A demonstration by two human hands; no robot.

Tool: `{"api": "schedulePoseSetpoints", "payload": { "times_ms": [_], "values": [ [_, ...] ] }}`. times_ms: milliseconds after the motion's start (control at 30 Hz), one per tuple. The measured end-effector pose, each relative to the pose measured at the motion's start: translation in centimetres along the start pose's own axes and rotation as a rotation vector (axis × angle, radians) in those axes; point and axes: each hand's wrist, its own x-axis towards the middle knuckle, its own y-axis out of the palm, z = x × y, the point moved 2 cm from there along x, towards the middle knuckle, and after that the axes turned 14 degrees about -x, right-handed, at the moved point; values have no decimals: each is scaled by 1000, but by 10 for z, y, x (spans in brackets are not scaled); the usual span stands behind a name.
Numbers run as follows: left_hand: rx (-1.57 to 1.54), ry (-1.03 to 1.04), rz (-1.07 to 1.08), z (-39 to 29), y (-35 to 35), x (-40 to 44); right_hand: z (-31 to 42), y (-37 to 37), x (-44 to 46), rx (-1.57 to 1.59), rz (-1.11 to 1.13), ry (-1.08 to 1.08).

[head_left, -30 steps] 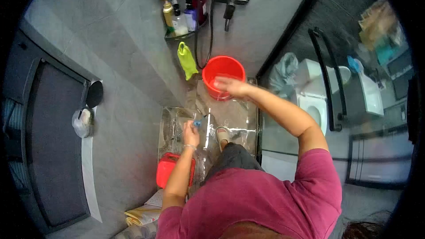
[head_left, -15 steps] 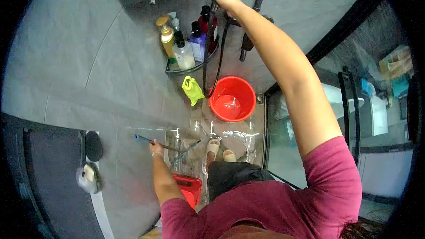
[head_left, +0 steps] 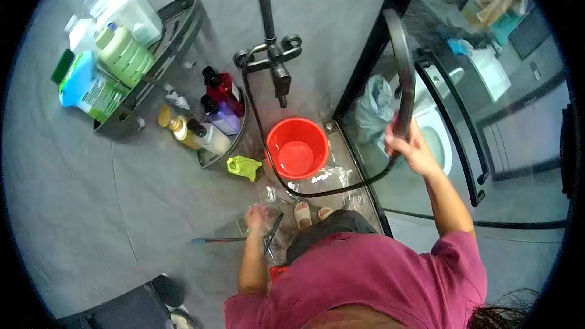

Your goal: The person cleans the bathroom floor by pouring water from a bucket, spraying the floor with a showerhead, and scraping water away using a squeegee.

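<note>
My right hand [head_left: 411, 149] is wrapped round the handle of a black hand shower [head_left: 399, 42], raised in front of the glass door. Its black hose [head_left: 317, 194] loops down and back up to the wall mixer [head_left: 274, 58]. My left hand [head_left: 256, 215] is low near the wall, its fingers smeared by motion. Behind that forearm passes a dark stick with a blue end [head_left: 210, 240], perhaps a squeegee, with a dark bar [head_left: 273, 233] crosswise at its other end. Ahead of my feet stands a red basin [head_left: 298, 149] on the wet floor.
Several pump bottles [head_left: 222, 116] stand on a corner shelf [head_left: 210, 159], a yellow-green pouch [head_left: 244, 167] below it. An upper rack [head_left: 177, 36] holds jugs and packs. The glass door has black handles [head_left: 454, 128]; a toilet [head_left: 436, 140] shows behind it. A red container [head_left: 278, 273] is partly hidden.
My right hand has swung from the wall by the riser to the right with the hand shower, stretching the hose across. My left hand has moved off the stick's handle. The view has turned.
</note>
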Motion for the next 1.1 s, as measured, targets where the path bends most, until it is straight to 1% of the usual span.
{"api": "schedulePoseSetpoints", "payload": {
  "times_ms": [33, 67, 133, 167, 200, 267, 300, 333, 367, 400, 433, 467, 500, 533, 567, 600, 633, 667, 700, 733, 767, 800, 833, 867, 900, 933, 967, 1000, 1033, 1067, 1100],
  "values": [
    [117, 148, 41, -8, 13, 19, -41, -15, -26, -109, -34, 104],
    [234, 301, 64, -17, 28, 37, -61, -16, -51, -70, -35, 187],
    [291, 621, 120, -79, 114, 66, -119, -8, -122, -155, -71, 378],
    [230, 651, 96, -83, 132, 99, -150, 5, -163, -137, -168, 450],
    [327, 732, 56, -87, 145, 126, -171, 21, -198, -118, -269, 529],
    [466, 673, 165, -96, 166, 147, -181, 48, -263, -51, -441, 697],
    [633, 631, 131, -101, 180, 141, -190, 61, -291, -146, -537, 679],
    [806, 596, 110, -102, 189, 133, -216, 82, -332, -270, -704, 618],
    [777, 758, -11, -91, 178, 141, -214, 92, -352, -119, -783, 770],
    [922, 865, 1, -86, 165, 157, -210, 103, -372, 42, -865, 910],
    [645, 719, 74, -88, 184, 134, -240, 121, -409, 47, -953, 944],
    [550, 655, 15, -68, 165, 169, -227, 114, -406, 204, -1082, 1073],
    [448, 640, 60, -68, 170, 163, -252, 122, -430, 303, -1198, 1172],
    [399, 614, 43, -69, 187, 142, -287, 140, -464, 423, -1370, 1245],
    [302, 472, 136, -72, 185, 146, -305, 135, -479, 291, -1481, 1277],
    [378, 474, 79, -69, 181, 150, -243, 99, -448, 598, -1565, 1293],
    [497, 490, 59, -74, 193, 128, -332, 129, -495, 499, -1835, 1168],
    [509, 384, 39, -70, 162, 173, -324, 119, -486, 478, -1894, 1187],
    [329, 374, 59, -55, 161, 191, -375, 120, -507, 362, -1942, 1238],
    [372, 356, 82, -66, 169, 179, -350, 98, -504, 384, -1855, 1400],
    [309, 470, 170, -77, 176, 152, -354, 88, -505, 317, -1879, 1402],
    [424, 426, 18, -81, 180, 141, -361, 75, -507, 245, -1897, 1398],
    [633, 330, -127, -62, 141, 241, -355, 60, -504, 260, -1899, 1479],
    [363, 171, -42, -67, 144, 229, -350, 48, -504, 282, -1889, 1559],
    [335, 18, 21, -58, 115, 277, -364, 53, -510, 166, -1909, 1615],
    [98, -142, 58, -63, 134, 248, -384, 46, -518, 75, -1900, 1690],
    [100, -126, 22, -72, 158, 188, -373, 31, -518, 100, -1876, 1709],
    [232, -41, -16, -71, 171, 157, -363, 20, -520, 215, -1887, 1637],
    [346, 10, -67, -60, 175, 155, -381, 19, -528, 196, -1908, 1596],
    [375, -176, 54, -30, 151, 239, -398, 20, -535, 177, -1927, 1555],
    [580, -92, -66, -5, 164, 206, -408, 17, -538, 139, -1952, 1502]
  ]
}}
